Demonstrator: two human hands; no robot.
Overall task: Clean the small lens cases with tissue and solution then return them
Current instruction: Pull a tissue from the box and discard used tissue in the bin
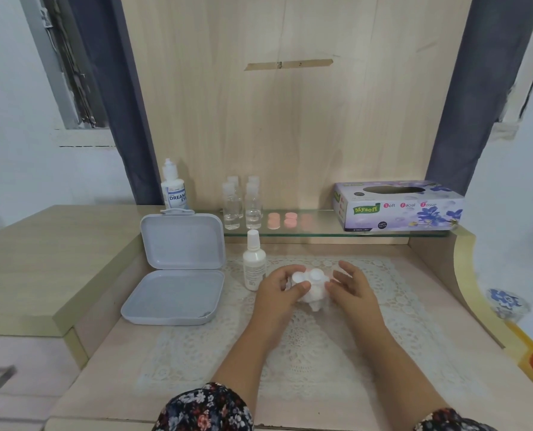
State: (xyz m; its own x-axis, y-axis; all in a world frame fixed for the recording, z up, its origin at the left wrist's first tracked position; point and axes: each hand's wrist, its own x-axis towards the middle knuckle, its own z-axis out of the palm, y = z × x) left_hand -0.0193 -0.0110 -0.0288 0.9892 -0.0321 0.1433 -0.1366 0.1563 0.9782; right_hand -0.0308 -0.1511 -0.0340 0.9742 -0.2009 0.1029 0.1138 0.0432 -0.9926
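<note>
2 hands meet at the middle of a lace mat (290,337) on a pale wooden surface (103,353). The left hand (277,290) grips a white lens case (307,276) with its thumb curled across the front; 2 round white caps show above the thumb. A wad of white tissue (310,298) sits under and around the case. The right hand (350,284) touches the case's right side with loosely bent fingers; whether it pinches the case or the tissue cannot be told.

Just left of the hands stands a small white solution bottle (253,262), cap on. Further left, an open grey storage box (178,272) lies with its lid raised. On a glass shelf (321,233) at the far edge sit 4 clear bottles (242,203), 2 pink lens cases (280,219), a larger lens solution bottle (173,186) at the far left, and a tissue box (399,205) at the right.

The step in hand appears to be wiping the white case with tissue. Next, the wiping likely calls for turning the case so every face meets the tissue, then setting it back in its place; which place that is, the view does not settle. The pink cases probably still need cleaning.
</note>
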